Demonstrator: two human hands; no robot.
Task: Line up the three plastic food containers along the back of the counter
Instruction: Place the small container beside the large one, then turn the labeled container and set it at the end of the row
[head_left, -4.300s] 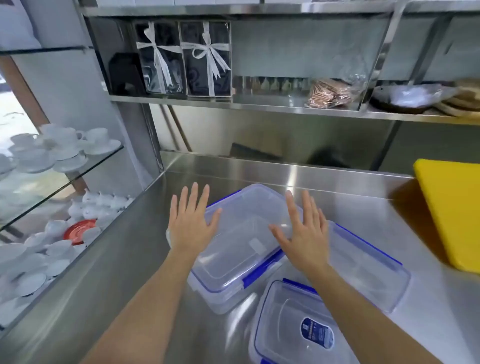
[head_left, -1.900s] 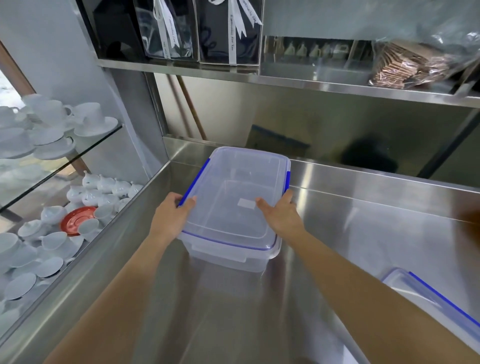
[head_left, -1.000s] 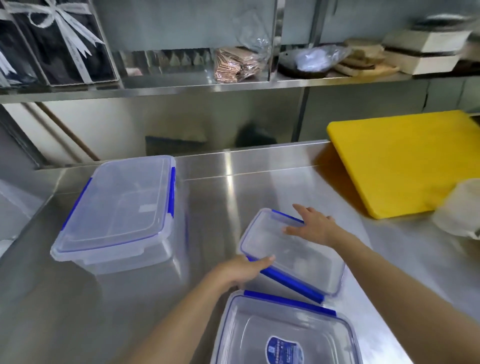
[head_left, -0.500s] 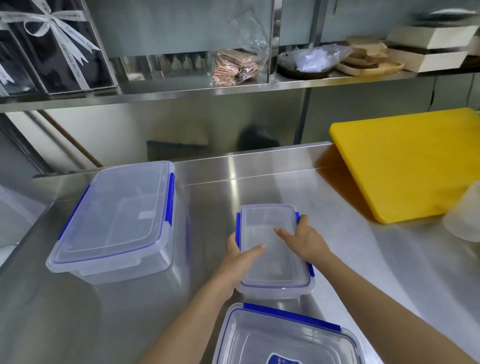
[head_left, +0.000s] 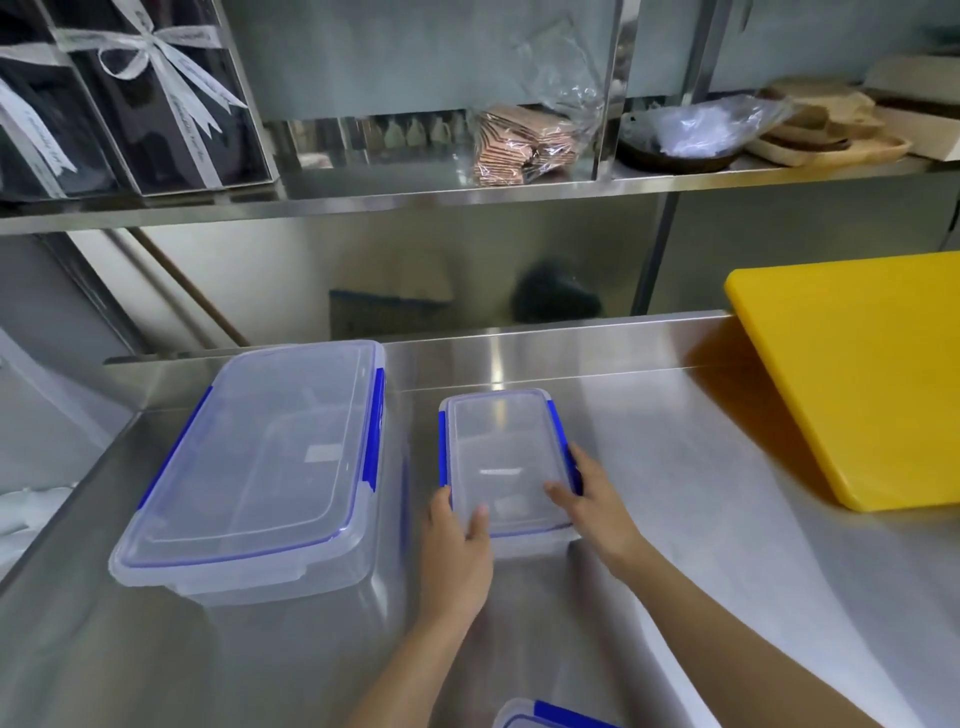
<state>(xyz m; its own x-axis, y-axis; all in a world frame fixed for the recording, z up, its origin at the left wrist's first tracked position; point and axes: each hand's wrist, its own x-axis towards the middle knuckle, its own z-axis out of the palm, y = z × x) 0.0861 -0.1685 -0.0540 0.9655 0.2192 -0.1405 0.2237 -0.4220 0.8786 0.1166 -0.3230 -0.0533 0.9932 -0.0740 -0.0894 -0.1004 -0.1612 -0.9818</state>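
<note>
A large clear plastic container (head_left: 260, 457) with blue clips stands at the back left of the steel counter (head_left: 649, 467). Just to its right is a small clear container (head_left: 501, 457) with blue clips, its long side pointing at the back wall. My left hand (head_left: 457, 551) grips its near left corner and my right hand (head_left: 592, 506) grips its near right side. A third container (head_left: 540, 717) shows only as a corner at the bottom edge of the view.
A yellow cutting board (head_left: 857, 384) leans at the back right of the counter. A steel shelf (head_left: 467, 195) above holds black gift boxes with white ribbons (head_left: 156, 98), a bag of wafers (head_left: 524, 145) and wooden trays (head_left: 826, 135).
Both hands have pushed the small container toward the back wall, beside the large one. The view has shifted forward, so the third container has slid almost out of the bottom.
</note>
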